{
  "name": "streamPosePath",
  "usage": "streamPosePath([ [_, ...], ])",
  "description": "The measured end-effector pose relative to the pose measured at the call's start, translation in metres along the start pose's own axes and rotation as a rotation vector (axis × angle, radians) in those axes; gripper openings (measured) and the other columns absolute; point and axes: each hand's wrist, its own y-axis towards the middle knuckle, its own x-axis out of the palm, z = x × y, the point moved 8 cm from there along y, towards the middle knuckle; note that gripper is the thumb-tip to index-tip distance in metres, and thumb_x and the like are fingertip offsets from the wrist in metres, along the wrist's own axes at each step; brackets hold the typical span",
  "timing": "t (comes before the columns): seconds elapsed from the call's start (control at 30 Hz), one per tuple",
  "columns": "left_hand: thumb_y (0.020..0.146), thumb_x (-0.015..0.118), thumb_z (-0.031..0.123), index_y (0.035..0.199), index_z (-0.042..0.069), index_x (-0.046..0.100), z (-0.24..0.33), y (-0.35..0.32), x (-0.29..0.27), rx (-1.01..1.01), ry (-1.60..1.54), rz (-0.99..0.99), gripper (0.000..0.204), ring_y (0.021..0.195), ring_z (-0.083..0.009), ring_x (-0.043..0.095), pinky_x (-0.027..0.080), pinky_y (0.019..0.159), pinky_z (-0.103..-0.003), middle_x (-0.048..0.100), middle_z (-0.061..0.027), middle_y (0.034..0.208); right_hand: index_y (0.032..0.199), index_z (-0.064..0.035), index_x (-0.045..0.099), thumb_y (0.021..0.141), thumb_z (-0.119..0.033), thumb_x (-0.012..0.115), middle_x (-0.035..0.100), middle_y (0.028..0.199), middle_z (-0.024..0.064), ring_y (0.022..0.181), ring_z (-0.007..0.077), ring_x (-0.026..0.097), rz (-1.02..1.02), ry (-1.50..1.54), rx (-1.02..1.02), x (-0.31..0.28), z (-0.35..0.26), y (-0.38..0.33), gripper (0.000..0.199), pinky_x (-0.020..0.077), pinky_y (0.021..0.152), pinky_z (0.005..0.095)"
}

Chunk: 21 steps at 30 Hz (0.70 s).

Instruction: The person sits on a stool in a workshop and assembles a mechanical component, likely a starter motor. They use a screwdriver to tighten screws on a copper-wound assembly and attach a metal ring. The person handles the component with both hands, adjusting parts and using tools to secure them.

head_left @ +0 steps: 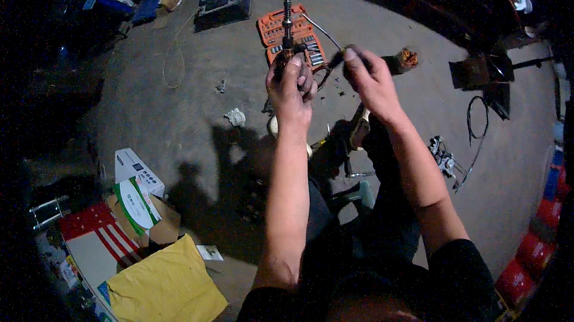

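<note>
Left hand [290, 88]: grip closed round base of spring-wound shaft [287, 18], held upright. Right hand [372, 82] pinches thin cable [323, 31]. Probably mid-job: pieces seemingly unjoined, though dim light obscures the shaft's base. Beyond, on floor [152, 104]: orange socket case [271, 27], open.

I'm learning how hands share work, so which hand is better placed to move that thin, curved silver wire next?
Probably the right hand: its thumb and fingers appear to pinch the lower end of the thin, curved silver wire. The left hand is busy gripping the upright, ridged metal rod.
</note>
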Motion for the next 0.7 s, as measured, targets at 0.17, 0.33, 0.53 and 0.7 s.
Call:
streamPosePath([
  [0.17, 0.081, 0.058, 0.017, 0.082, 0.007, 0.051, 0.007, -0.003, -0.002, 0.036, -0.007, 0.024, 0.012, 0.046, -0.0039, 0.030, 0.020, 0.039, -0.020, 0.036, 0.0064, 0.057, 0.077, 0.0006, 0.056, 0.091, -0.032, 0.048, 0.043, 0.060, -0.0032, 0.056, 0.0049, 0.036, -0.096, -0.096, 0.030, 0.002, 0.009, -0.009, 0.036, 0.0305, 0.050, 0.0224],
  [0.33, 0.083, 0.060, 0.021, 0.078, 0.010, 0.049, 0.009, -0.004, 0.006, 0.024, 0.025, -0.012, 0.016, 0.048, -0.0037, 0.031, 0.020, 0.040, -0.021, 0.037, 0.0060, 0.059, 0.076, 0.0017, 0.058, 0.091, -0.031, 0.049, 0.048, 0.062, -0.0024, 0.058, 0.0055, 0.040, -0.135, -0.100, 0.054, 0.005, 0.011, -0.010, 0.037, 0.0334, 0.052, 0.0228],
  [0.53, 0.084, 0.059, 0.022, 0.077, 0.011, 0.048, 0.010, -0.004, 0.008, 0.035, 0.023, -0.003, 0.018, 0.048, -0.0039, 0.032, 0.021, 0.041, -0.021, 0.038, 0.0061, 0.060, 0.078, 0.0026, 0.058, 0.091, -0.031, 0.049, 0.053, 0.064, -0.0003, 0.060, 0.0062, 0.043, -0.108, -0.175, -0.001, 0.004, 0.007, -0.007, 0.037, 0.0356, 0.053, 0.0230],
  [0.7, 0.084, 0.059, 0.024, 0.077, 0.011, 0.048, 0.010, -0.004, 0.009, 0.039, 0.017, -0.033, 0.018, 0.049, -0.0042, 0.033, 0.022, 0.041, -0.021, 0.038, 0.0063, 0.061, 0.079, 0.0035, 0.057, 0.091, -0.030, 0.049, 0.054, 0.066, 0.0008, 0.060, 0.0065, 0.044, -0.075, -0.050, -0.003, 0.005, 0.011, -0.009, 0.036, 0.0363, 0.054, 0.0231],
])
